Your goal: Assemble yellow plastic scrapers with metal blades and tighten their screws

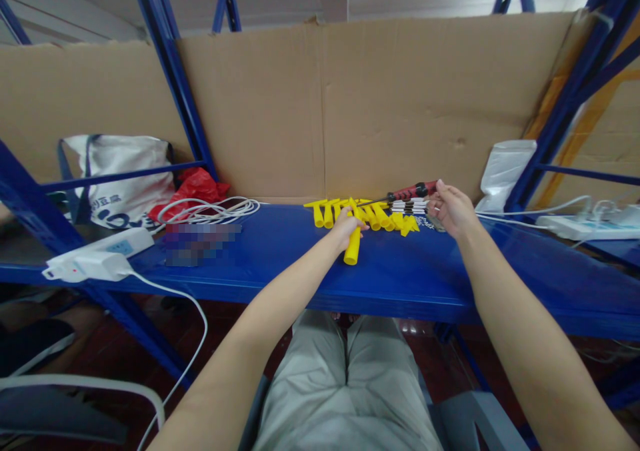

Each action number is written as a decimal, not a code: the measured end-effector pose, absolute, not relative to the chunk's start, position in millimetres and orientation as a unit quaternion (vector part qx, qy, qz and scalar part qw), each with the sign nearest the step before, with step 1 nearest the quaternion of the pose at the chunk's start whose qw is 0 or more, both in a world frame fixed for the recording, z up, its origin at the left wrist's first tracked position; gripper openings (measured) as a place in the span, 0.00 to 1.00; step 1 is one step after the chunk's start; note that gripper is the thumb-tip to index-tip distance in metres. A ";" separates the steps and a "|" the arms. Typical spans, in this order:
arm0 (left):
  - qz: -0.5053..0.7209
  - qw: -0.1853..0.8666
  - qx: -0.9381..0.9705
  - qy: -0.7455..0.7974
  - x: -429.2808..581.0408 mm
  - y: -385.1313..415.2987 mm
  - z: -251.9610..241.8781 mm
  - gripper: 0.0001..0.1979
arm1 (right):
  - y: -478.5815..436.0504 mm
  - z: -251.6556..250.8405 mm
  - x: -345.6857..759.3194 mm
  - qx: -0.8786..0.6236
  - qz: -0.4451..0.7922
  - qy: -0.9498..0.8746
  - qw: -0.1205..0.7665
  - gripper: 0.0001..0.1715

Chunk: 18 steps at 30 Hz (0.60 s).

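Note:
My left hand [346,229] is closed around a yellow plastic piece with a tube-like lower end [352,249], held just above the blue shelf. In my right hand [453,207] is a screwdriver with a red and black handle [417,189], gripped near the handle's end. Its thin shaft points left, toward the yellow piece; whether the tip touches it I cannot tell. Behind my left hand several similar yellow pieces [374,217] lie in a row. Beside my right hand is a group of small white and black parts [407,207], partly screened by the screwdriver.
Cardboard [390,104] stands along the back of the blue shelf [280,257]. To the left are a coiled white cable [215,209], a red plastic bag [193,187], a cloth bag [125,177] and a power strip [107,251]. A white pouch [507,171] leans at the right.

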<state>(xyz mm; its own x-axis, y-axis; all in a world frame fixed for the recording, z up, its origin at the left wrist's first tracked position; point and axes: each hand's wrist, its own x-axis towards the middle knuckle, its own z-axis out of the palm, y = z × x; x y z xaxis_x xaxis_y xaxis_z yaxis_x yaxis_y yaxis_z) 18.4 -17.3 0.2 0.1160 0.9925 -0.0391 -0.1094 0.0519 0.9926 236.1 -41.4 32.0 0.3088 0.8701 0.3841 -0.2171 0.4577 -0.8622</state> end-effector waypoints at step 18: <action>0.489 0.567 0.488 0.449 18.2 -20.1 3.3 0.40 | -45.2 33.5 233.6 -0.369 0.408 -0.461 0.696 0.17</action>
